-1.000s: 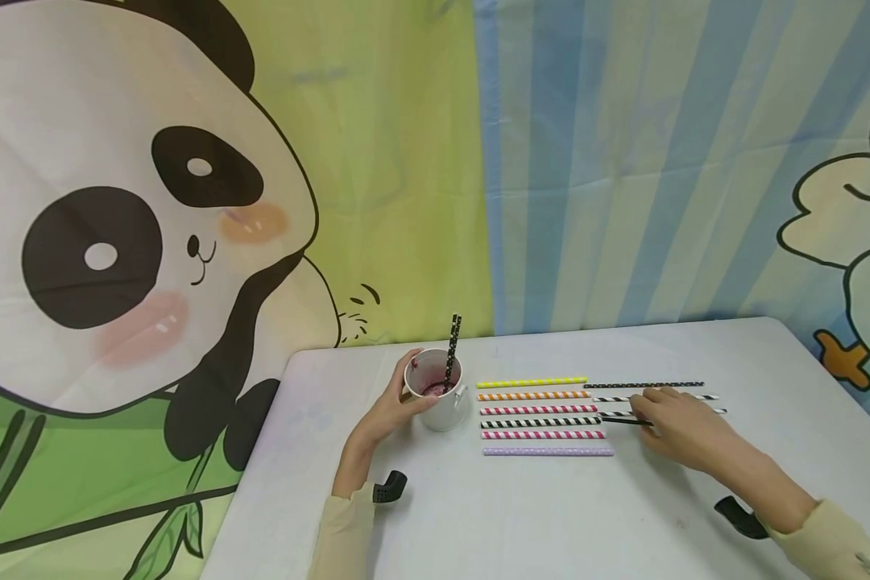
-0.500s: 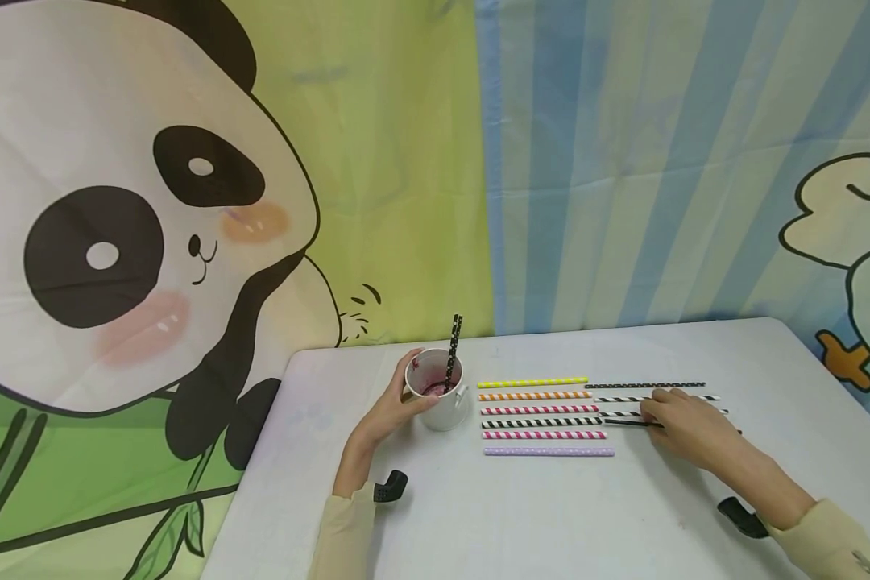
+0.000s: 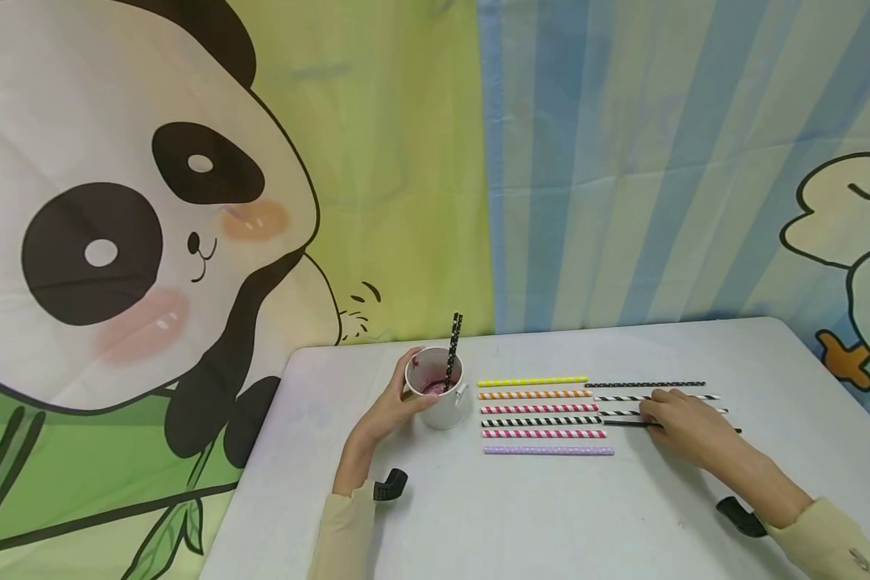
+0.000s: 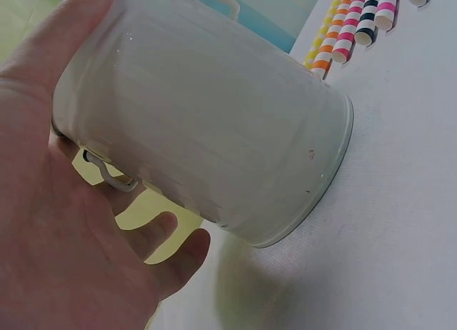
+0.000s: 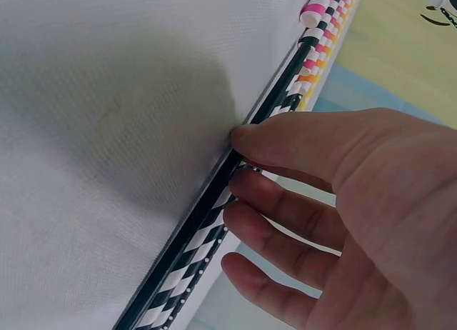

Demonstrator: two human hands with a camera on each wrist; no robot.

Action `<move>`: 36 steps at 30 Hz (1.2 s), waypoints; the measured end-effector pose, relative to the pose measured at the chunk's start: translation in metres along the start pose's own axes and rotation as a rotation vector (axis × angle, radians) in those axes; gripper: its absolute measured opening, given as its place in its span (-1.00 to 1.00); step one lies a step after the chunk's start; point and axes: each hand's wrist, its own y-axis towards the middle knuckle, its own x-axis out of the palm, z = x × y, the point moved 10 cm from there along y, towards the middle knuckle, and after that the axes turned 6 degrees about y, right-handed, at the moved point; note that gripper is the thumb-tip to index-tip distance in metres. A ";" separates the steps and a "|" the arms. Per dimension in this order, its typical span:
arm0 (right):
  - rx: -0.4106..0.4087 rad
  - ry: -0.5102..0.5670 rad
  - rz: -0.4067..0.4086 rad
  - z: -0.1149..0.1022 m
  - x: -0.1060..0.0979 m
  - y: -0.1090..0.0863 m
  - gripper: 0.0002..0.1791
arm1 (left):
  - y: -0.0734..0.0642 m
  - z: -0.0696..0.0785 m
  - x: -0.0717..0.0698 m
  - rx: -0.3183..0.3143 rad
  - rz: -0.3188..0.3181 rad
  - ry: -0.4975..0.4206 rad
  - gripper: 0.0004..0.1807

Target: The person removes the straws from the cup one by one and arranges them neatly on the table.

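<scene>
My left hand (image 3: 387,412) grips a small white bucket (image 3: 445,415) round its side, thumb at the rim. Inside lean black dotted paper straws (image 3: 453,342), and reddish marks show on the bucket's inner wall. In the left wrist view, the bucket (image 4: 214,123) is tilted across the picture, with small handle lugs. At the right of the table, my right hand (image 3: 685,423) pinches a plain black straw (image 3: 623,424) between thumb and forefinger. The right wrist view has this black straw (image 5: 187,233) lying alongside black-and-white striped straws (image 5: 175,276); the other fingers are loosely bent.
Left of the right hand lies a column of straws: yellow (image 3: 532,381), orange (image 3: 535,395), red, black-striped, pink (image 3: 544,434) and lilac (image 3: 548,451). A black dotted straw (image 3: 645,384) lies behind the right hand. A printed curtain (image 3: 406,201) hangs behind the white table (image 3: 536,524).
My right hand has shifted slightly right with the black straw, which now lies straighter, in line with the black-striped one. The left hand and bucket have stayed in place.
</scene>
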 end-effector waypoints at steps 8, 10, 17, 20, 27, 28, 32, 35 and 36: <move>0.008 0.005 -0.012 0.000 0.001 0.001 -0.75 | 0.000 -0.001 -0.001 -0.002 0.004 0.008 -0.01; 0.004 0.005 -0.008 0.000 0.000 0.001 -0.74 | 0.000 -0.001 -0.001 -0.001 0.004 0.006 -0.02; 0.007 0.007 0.000 0.000 0.001 0.000 -0.72 | 0.001 0.000 0.000 0.007 -0.005 -0.002 -0.02; 0.016 0.006 -0.007 0.001 0.001 0.000 -0.74 | 0.000 0.000 0.000 0.008 -0.004 0.000 -0.01; 0.042 0.017 -0.046 0.003 0.002 0.000 -0.76 | 0.000 0.000 -0.001 0.006 0.003 0.006 -0.01; 0.050 0.018 -0.053 0.004 0.002 0.000 -0.76 | 0.000 0.000 -0.001 0.007 0.003 0.005 -0.01; 0.076 0.030 -0.077 0.006 0.000 0.000 -0.78 | 0.000 0.000 -0.001 0.009 0.002 0.001 -0.01; 0.090 0.038 -0.082 0.005 -0.003 0.001 -0.79 | 0.000 0.000 -0.001 0.008 0.002 0.001 -0.02; 0.088 0.042 -0.079 0.003 -0.005 0.001 -0.79 | 0.000 0.000 -0.001 0.008 0.002 0.002 -0.03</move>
